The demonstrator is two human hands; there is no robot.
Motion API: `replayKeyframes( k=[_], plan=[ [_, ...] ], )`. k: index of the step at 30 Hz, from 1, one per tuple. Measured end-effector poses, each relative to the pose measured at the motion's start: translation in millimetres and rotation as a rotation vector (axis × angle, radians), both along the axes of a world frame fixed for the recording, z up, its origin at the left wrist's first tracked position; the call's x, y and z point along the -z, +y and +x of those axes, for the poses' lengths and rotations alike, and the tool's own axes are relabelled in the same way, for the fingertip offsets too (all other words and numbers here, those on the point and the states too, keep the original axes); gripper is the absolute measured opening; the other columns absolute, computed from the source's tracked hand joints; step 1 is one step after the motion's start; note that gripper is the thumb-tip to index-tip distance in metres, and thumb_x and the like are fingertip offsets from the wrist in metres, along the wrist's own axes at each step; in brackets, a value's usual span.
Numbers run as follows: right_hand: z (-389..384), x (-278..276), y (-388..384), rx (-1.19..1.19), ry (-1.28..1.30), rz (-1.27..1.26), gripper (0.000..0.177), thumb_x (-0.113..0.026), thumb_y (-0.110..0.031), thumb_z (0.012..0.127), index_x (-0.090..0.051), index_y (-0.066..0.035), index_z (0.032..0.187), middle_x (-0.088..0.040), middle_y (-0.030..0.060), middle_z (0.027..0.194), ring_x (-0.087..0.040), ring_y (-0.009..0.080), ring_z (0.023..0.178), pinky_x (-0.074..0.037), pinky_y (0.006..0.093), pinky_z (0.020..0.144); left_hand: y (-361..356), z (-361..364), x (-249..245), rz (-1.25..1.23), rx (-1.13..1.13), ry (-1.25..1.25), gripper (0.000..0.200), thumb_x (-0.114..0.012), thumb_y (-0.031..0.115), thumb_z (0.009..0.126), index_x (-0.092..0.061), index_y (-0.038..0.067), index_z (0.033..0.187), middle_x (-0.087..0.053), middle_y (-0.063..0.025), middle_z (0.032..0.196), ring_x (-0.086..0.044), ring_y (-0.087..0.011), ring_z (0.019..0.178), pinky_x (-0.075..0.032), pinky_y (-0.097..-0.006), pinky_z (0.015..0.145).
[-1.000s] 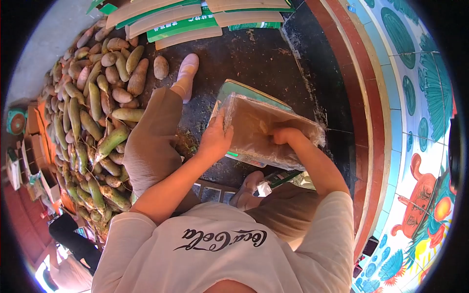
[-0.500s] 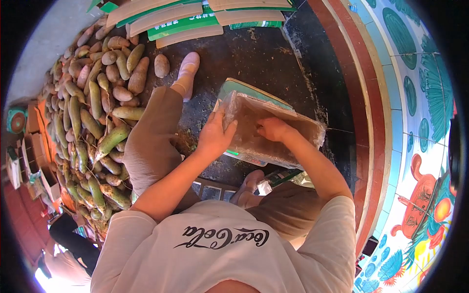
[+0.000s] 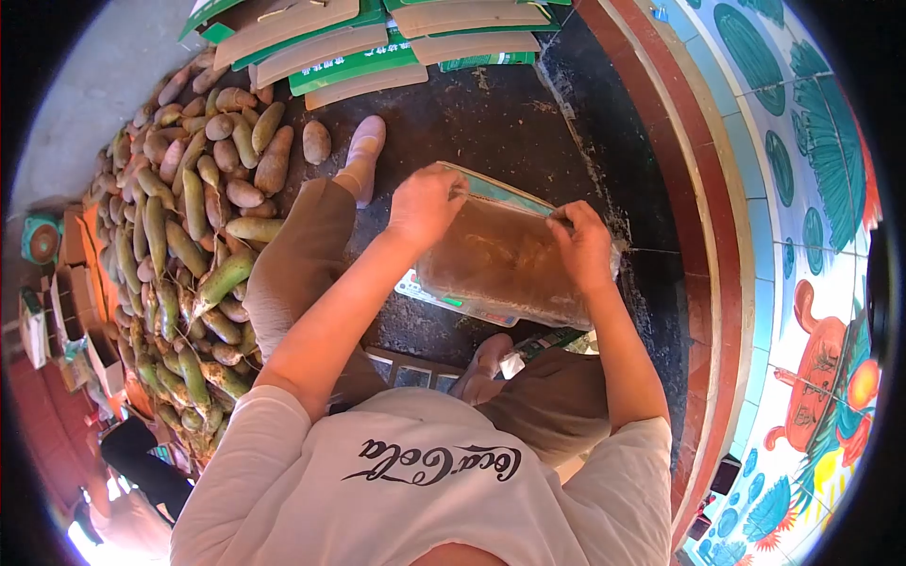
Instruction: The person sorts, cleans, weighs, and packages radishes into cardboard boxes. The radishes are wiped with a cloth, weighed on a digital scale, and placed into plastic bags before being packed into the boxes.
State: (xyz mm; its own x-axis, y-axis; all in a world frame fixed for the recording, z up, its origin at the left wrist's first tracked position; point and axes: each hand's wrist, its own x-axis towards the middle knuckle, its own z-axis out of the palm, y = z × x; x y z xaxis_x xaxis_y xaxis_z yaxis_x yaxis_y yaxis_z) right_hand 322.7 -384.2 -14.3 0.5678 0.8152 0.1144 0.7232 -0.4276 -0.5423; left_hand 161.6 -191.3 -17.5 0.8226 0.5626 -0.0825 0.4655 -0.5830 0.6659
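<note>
An open cardboard box (image 3: 514,255), lined with thin clear plastic, sits in front of me between my legs. My left hand (image 3: 427,206) is closed at the far left corner, its fingers pinching the plastic liner (image 3: 481,200) near the rim. At the far right, my right hand (image 3: 580,243) is closed too, fingertips pressed together on the liner's edge. Between the hands the brown inside of the box shows through the film. Behind the far rim a green-and-tan cardboard edge (image 3: 505,191) sticks out.
A large heap of green and brown long radish-like roots (image 3: 193,255) lies to the left, with one loose root (image 3: 316,141) beside it. Stacked green cartons (image 3: 359,61) stand ahead. A red-brown ledge (image 3: 703,189) and a painted tiled wall (image 3: 812,189) run along the right.
My left hand has moved up and away along the box's rim. My right hand has left the box's inside and moved right to its far edge. The plastic is now stretched between both hands.
</note>
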Motion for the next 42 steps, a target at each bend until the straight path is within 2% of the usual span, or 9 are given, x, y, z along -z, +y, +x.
replayKeyframes(
  k=[3, 10, 17, 20, 26, 29, 33, 37, 42],
  plan=[
    [6.7, -2.5, 2.0, 0.053, 0.231, 0.155, 0.014, -0.066, -0.008, 0.074, -0.057, -0.003, 0.085, -0.059, 0.0154, 0.080, -0.058, 0.0333, 0.073, -0.047, 0.0391, 0.066, 6.6, -1.6, 4.8, -0.011, -0.010, -0.184, 0.015, -0.066, 0.014, 0.076, -0.063, 0.003, 0.085, -0.063, -0.0083, 0.079, -0.061, -0.0232, 0.071, -0.047, -0.0326, 0.067],
    [20.8, 6.1, 29.8, 0.122, 0.067, -0.012, 0.013, -0.061, -0.015, 0.080, -0.059, -0.003, 0.084, -0.061, 0.0172, 0.081, -0.060, 0.0341, 0.079, -0.046, 0.0392, 0.068, 20.6, 15.2, 17.1, -0.177, -0.159, -0.198, 0.016, -0.065, 0.014, 0.079, -0.059, -0.001, 0.078, -0.057, -0.0041, 0.067, -0.050, -0.0100, 0.064, -0.042, -0.0265, 0.061],
    [58.3, 26.0, 33.1, 0.056, 0.432, -0.351, 0.024, -0.069, -0.023, 0.072, -0.065, -0.004, 0.086, -0.064, 0.0154, 0.086, -0.061, 0.0292, 0.082, -0.047, 0.0374, 0.073, 42.0, 29.0, 35.7, -1.079, -0.410, -0.151, 0.014, -0.072, 0.009, 0.073, -0.059, 0.002, 0.071, -0.056, -0.0018, 0.063, -0.054, -0.0122, 0.059, -0.043, -0.0255, 0.051],
    [71.0, 33.1, 34.5, 0.017, 0.500, -0.509, 0.026, -0.071, -0.024, 0.070, -0.066, -0.005, 0.086, -0.064, 0.0144, 0.088, -0.062, 0.0281, 0.084, -0.047, 0.0370, 0.074, 46.9, 26.3, 71.1, -0.968, -0.338, -0.056, 0.013, -0.071, 0.010, 0.072, -0.060, 0.002, 0.073, -0.058, -0.0053, 0.064, -0.055, -0.0143, 0.059, -0.046, -0.0279, 0.055],
    [65.5, 28.9, 41.0, 0.064, 0.263, -0.614, 0.022, -0.070, -0.019, 0.069, -0.065, -0.006, 0.087, -0.064, 0.0128, 0.090, -0.061, 0.0277, 0.088, -0.048, 0.0378, 0.075, 57.8, 0.5, 135.3, -0.053, -0.295, -0.061, 0.017, -0.066, 0.018, 0.074, -0.062, 0.004, 0.081, -0.063, -0.0141, 0.074, -0.062, -0.0255, 0.067, -0.049, -0.0351, 0.065],
    [50.5, 23.0, 36.4, 0.087, -0.048, -0.471, 0.018, -0.067, -0.015, 0.071, -0.062, -0.006, 0.085, -0.063, 0.0118, 0.085, -0.060, 0.0290, 0.088, -0.049, 0.0398, 0.073, 37.6, 4.3, 23.4, -0.058, -0.256, -0.330, 0.023, -0.064, 0.022, 0.077, -0.063, 0.002, 0.087, -0.064, -0.0161, 0.088, -0.062, -0.0296, 0.081, -0.048, -0.0379, 0.074],
    [22.5, -7.9, 40.2, 0.049, -0.383, -0.100, 0.014, -0.062, -0.017, 0.076, -0.058, -0.005, 0.082, -0.062, 0.0107, 0.084, -0.060, 0.0310, 0.086, -0.048, 0.0420, 0.072, 7.6, -19.2, -13.4, 0.067, 0.158, -0.248, 0.046, -0.068, 0.020, 0.072, -0.055, 0.002, 0.112, -0.053, -0.0198, 0.118, -0.050, -0.0319, 0.111, -0.040, -0.0375, 0.094],
    [-28.2, -37.9, 46.2, -0.373, 0.142, -0.307, 0.015, -0.055, -0.021, 0.081, -0.058, -0.006, 0.086, -0.061, 0.0114, 0.093, -0.058, 0.0341, 0.086, -0.046, 0.0431, 0.074, -16.6, -39.9, -9.2, -0.194, 0.177, -0.005, 0.093, -0.073, 0.015, 0.062, -0.021, 0.009, 0.139, -0.027, -0.0194, 0.139, -0.032, -0.0342, 0.127, -0.032, -0.0358, 0.103],
    [-62.9, 72.3, 64.5, -0.737, 0.327, -0.658, 0.037, -0.050, -0.024, 0.083, -0.053, -0.013, 0.118, -0.051, 0.0131, 0.122, -0.048, 0.0323, 0.113, -0.040, 0.0416, 0.093, -21.8, -36.4, -0.3, -0.206, 0.164, 0.013, 0.098, -0.071, 0.008, 0.060, -0.015, 0.010, 0.140, -0.023, -0.0193, 0.141, -0.034, -0.0373, 0.125, -0.034, -0.0371, 0.101]
  ],
)
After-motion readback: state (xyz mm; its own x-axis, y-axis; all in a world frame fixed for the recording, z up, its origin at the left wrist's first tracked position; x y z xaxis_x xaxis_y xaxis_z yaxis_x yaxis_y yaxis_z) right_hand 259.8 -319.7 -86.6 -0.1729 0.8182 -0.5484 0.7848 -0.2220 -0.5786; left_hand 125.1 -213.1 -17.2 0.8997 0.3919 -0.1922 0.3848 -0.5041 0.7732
